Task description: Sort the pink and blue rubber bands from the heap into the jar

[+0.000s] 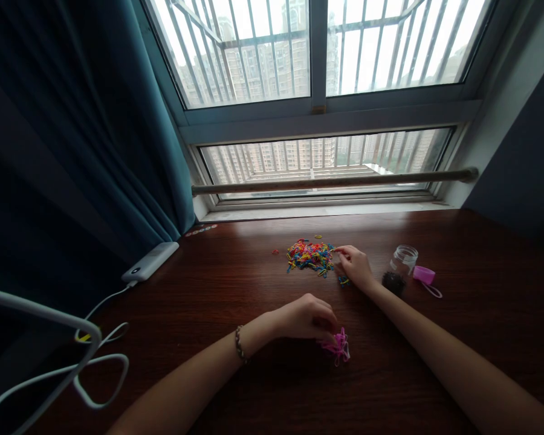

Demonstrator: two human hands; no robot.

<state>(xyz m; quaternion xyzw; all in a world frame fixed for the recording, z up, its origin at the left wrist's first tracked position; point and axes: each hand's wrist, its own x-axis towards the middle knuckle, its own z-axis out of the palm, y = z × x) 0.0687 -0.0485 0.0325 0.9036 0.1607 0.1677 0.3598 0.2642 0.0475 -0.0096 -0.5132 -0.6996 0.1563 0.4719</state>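
A heap of small multicoloured rubber bands (310, 256) lies on the dark wooden table. My right hand (354, 266) is at the right edge of this heap, its fingertips pinched together; what they hold is too small to make out. Just below that hand is a small group of blue and yellow bands (343, 281). Nearer to me, my left hand (309, 318) has its fingers curled down and closed on a bunch of pink rubber bands (340, 347). Part of the bunch is hidden behind the fingers.
Right of my right forearm stands a clear jar (404, 258) with black contents at its bottom, beside a pink cap (424, 275) with a loop. At left lie a white power bank (150, 263) and a white cable (100, 360). A blue curtain (118, 121) hangs beside the barred window.
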